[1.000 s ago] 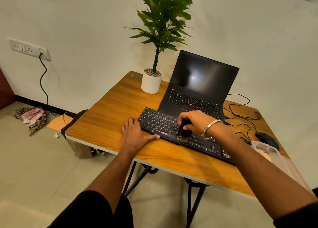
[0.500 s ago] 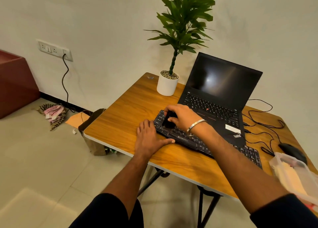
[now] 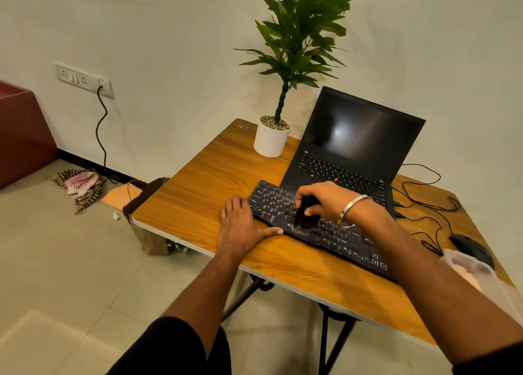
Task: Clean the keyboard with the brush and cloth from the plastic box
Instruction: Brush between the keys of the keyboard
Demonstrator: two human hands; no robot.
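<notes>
Brush moved from the keyboard's far-left end half a second ago toward its left-middle, near front row

Head view: right hand (image 3: 325, 202), bangle on wrist, grip clenched round the dark brush (image 3: 303, 217), bristles down on the keys of the black keyboard (image 3: 334, 234). Keyboard lies slantwise on the wooden desk (image 3: 198, 193), just before the open laptop (image 3: 353, 148). Left hand (image 3: 240, 227) flat on the desk, grip released, fingers straight, thumb along the keyboard's front edge at its left end. Plastic box (image 3: 481, 278) at the desk's right edge, pale cloth-like contents blurred. Mouse (image 3: 469, 247) just behind the box; potted plant (image 3: 271, 139) at the back
</notes>
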